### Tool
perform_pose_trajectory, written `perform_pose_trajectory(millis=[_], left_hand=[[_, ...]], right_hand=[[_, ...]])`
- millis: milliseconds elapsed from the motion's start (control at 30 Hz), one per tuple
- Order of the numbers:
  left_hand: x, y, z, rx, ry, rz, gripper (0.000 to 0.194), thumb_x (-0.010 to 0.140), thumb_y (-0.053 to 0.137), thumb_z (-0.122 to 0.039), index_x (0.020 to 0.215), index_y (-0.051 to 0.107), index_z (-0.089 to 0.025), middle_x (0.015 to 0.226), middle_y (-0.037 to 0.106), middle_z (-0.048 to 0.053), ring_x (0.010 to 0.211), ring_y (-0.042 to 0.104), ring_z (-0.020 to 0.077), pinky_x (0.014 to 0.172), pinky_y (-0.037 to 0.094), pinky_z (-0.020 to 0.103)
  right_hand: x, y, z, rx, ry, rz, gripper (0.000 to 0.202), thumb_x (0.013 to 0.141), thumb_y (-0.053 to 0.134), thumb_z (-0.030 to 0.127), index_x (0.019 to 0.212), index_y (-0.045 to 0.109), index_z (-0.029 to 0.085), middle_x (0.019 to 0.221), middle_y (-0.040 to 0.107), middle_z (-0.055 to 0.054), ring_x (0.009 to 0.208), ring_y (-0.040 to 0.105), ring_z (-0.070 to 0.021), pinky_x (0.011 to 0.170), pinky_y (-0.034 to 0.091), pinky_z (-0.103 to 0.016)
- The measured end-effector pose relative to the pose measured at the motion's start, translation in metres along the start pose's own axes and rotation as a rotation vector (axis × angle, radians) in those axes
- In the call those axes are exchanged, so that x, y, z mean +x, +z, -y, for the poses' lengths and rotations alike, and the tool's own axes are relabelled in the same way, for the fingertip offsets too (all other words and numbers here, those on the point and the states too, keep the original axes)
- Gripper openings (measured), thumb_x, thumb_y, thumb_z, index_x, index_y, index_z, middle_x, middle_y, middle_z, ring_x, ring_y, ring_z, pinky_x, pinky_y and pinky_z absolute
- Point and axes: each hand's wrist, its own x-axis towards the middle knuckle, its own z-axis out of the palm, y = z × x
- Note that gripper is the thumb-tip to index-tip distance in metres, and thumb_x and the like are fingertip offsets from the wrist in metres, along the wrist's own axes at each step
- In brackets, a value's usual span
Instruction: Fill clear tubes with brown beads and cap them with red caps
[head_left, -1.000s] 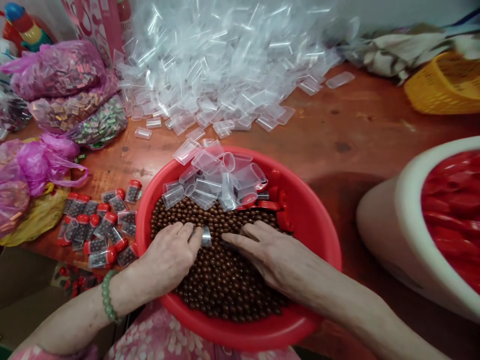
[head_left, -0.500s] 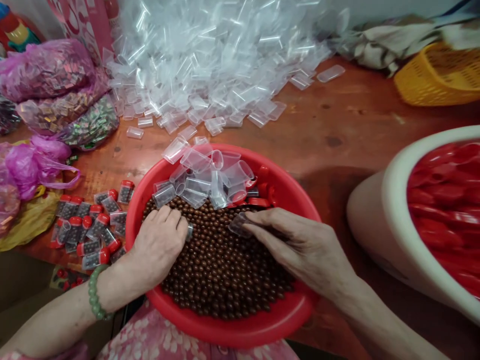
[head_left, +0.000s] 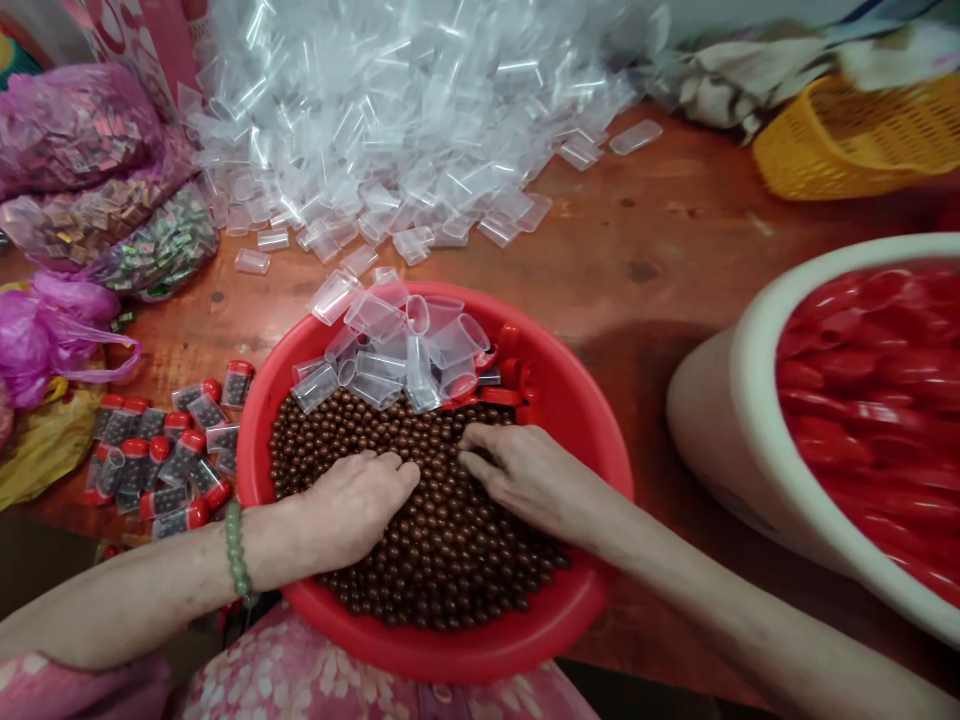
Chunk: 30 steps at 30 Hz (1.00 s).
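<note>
Two hands (head_left: 356, 512); many brown balls (head_left: 442, 560); one red basin (head_left: 589, 420); one white bucket (head_left: 716, 410); one yellow basket (head_left: 799, 155)

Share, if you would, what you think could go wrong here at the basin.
The clear container lying over the far rim of the red basin could slip off if nudged. Brown balls might spill over the near rim if the left hand or right hand sweeps hard. Red-capped containers lie close to the edge of the table and left forearm, so a bump might knock some down.
</note>
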Motion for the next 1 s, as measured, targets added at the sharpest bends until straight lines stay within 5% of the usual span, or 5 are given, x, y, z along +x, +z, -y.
perform_pose_trajectory(millis=[133,267,467,667,1000], left_hand=[[0.000,0.000,0.009,-0.216,0.018,0.007,0.032,0.069,0.048,0.000,0.095,0.053,-0.016,0.102,0.065,0.008,0.092,0.062,0.0218,0.081,0.050,0.031],[-0.006,-0.011,0.018,-0.358,0.033,-0.048,0.025,0.064,0.049,0.001,0.080,0.050,-0.018,0.084,0.063,0.003,0.077,0.059,0.0179,0.067,0.044,0.027],[-0.027,-0.021,0.028,-0.594,-0.034,-0.177,0.026,0.074,0.072,-0.019,0.096,0.058,-0.019,0.090,0.063,-0.001,0.081,0.056,0.0157,0.071,0.040,0.025],[-0.036,-0.013,0.020,-0.651,-0.111,-0.342,0.034,0.077,0.072,-0.025,0.108,0.058,-0.019,0.092,0.065,0.000,0.082,0.057,0.0162,0.075,0.042,0.027],[-0.038,-0.017,0.020,-0.829,-0.105,-0.415,0.033,0.078,0.070,-0.031,0.107,0.064,-0.018,0.095,0.069,0.003,0.088,0.062,0.0187,0.084,0.047,0.031]], right_hand=[[0.010,0.004,0.006,0.039,0.099,0.229,0.020,0.086,0.050,0.012,0.067,0.055,0.017,0.070,0.060,-0.002,0.066,0.055,-0.0131,0.062,0.042,-0.026],[0.019,0.010,0.010,0.081,0.233,0.482,0.026,0.093,0.056,0.034,0.109,0.060,0.015,0.104,0.064,-0.006,0.085,0.063,-0.0161,0.074,0.055,-0.035],[0.024,0.007,0.015,0.050,0.184,0.650,0.033,0.091,0.058,0.036,0.117,0.058,0.016,0.115,0.062,-0.008,0.094,0.063,-0.0184,0.077,0.055,-0.038],[0.021,0.001,0.028,-0.047,-0.028,0.515,0.024,0.087,0.053,0.016,0.063,0.058,0.014,0.059,0.053,0.003,0.055,0.048,-0.0094,0.055,0.038,-0.023],[-0.017,-0.015,0.029,-0.263,-0.095,0.053,0.024,0.097,0.038,0.023,0.099,0.061,0.018,0.102,0.061,-0.009,0.084,0.061,-0.0174,0.071,0.043,-0.028]])
